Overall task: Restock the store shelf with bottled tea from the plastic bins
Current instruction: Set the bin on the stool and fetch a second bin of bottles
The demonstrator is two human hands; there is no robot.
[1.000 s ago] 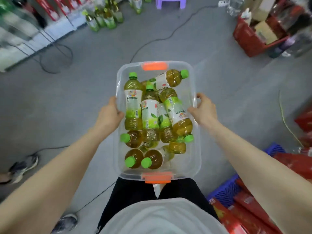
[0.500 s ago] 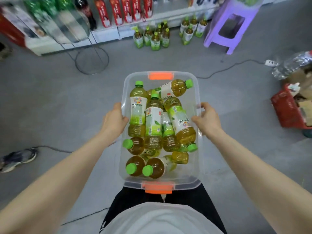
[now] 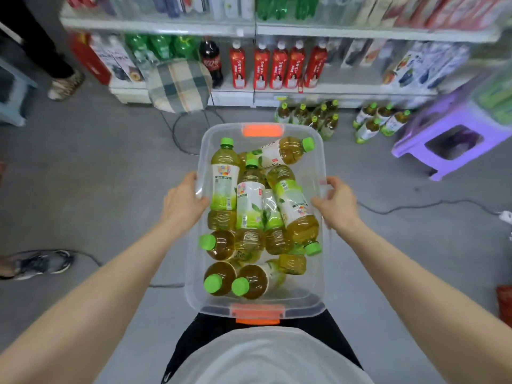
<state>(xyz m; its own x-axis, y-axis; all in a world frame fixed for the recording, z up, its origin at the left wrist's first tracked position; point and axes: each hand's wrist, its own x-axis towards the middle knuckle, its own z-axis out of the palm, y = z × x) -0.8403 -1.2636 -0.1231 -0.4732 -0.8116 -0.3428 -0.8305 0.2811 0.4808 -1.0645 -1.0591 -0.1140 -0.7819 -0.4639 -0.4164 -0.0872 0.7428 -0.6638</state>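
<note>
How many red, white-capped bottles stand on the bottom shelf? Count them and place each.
5 red bottles, upright in one row right of the cola bottle: first, second, third, fourth, fifth, left to right. More may stand hidden behind.

Upper shelf (image 3: 277,29) goods — blurred, cut off by the top edge — labels unreadable.

A bin (image 3: 321,173) is being held off the floor (image 3: 97,176) in front of the person, the left hand (image 3: 184,202) clamped on its left rim and the right hand (image 3: 336,206) on its right rim. Tea bottles (image 3: 249,206) are lying piled inside it. Beyond it, the shelf (image 3: 346,91) is being faced; more bottles (image 3: 307,116) are standing on the floor before it, a stool (image 3: 440,134) to their right, a cushioned seat (image 3: 180,84) to their left.
</note>
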